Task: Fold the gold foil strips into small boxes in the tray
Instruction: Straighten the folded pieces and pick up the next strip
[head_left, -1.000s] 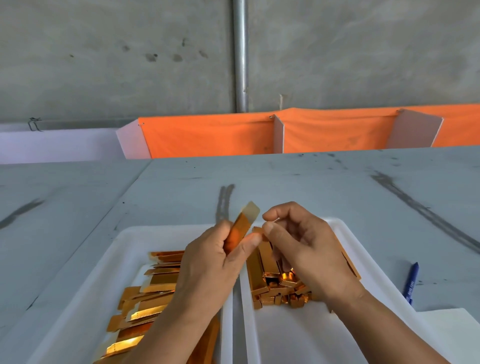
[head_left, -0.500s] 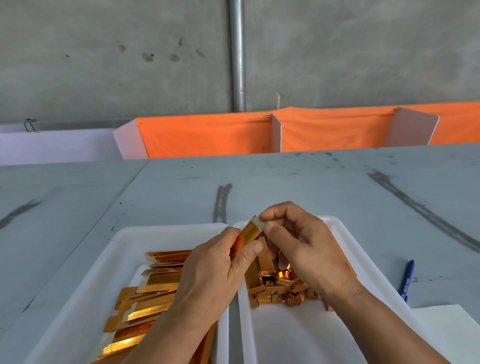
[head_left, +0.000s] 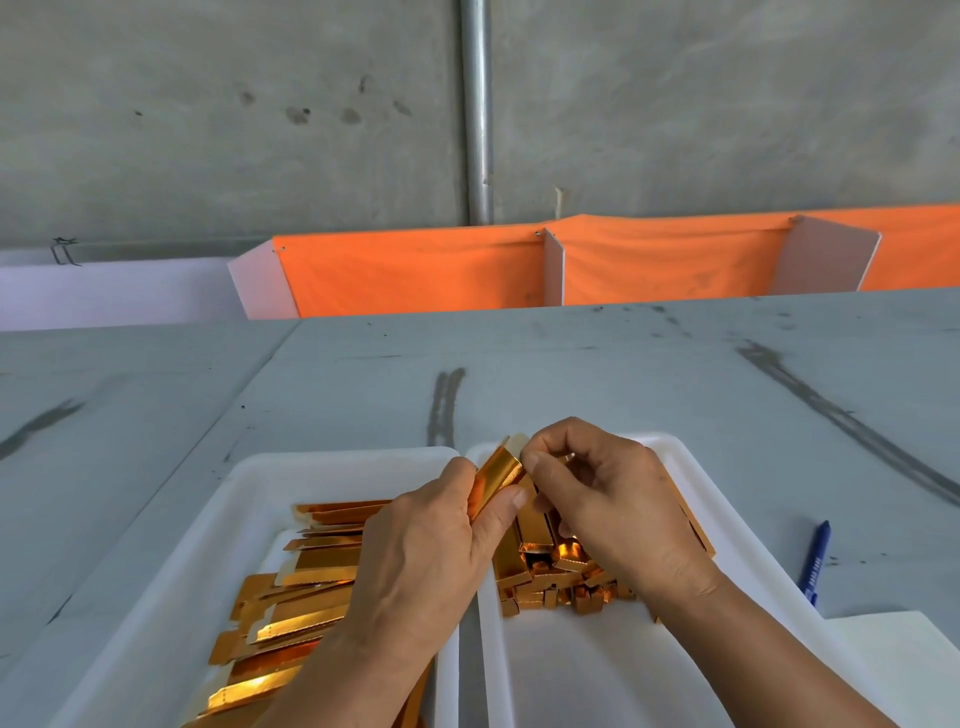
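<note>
Fingers (head_left: 543, 460) on both hands are closed on one gold strip (head_left: 496, 475). Left hand (head_left: 415, 561) pinches the lower part between thumb and forefinger, right hand (head_left: 613, 499) pinches the pale top end. Strip is in the air, tilted, over the gap between the two white trays, touching neither. Left tray (head_left: 249, 483) holds the flat strips (head_left: 311, 571); right tray (head_left: 680, 457) holds the folded boxes (head_left: 550, 571). Blue pen (head_left: 815, 561) lies on the surface (head_left: 571, 374) well right of the trays, not involved. Looks like an early fold on this piece: top end bending over, body not yet boxed. Next move probably needs left hand to hold the body steady while right hand creases the end square along the fold line. Foil is thin, so a skewed pinch would likely set a bad crease. Many flat strips left, so the task is far from done.
</note>
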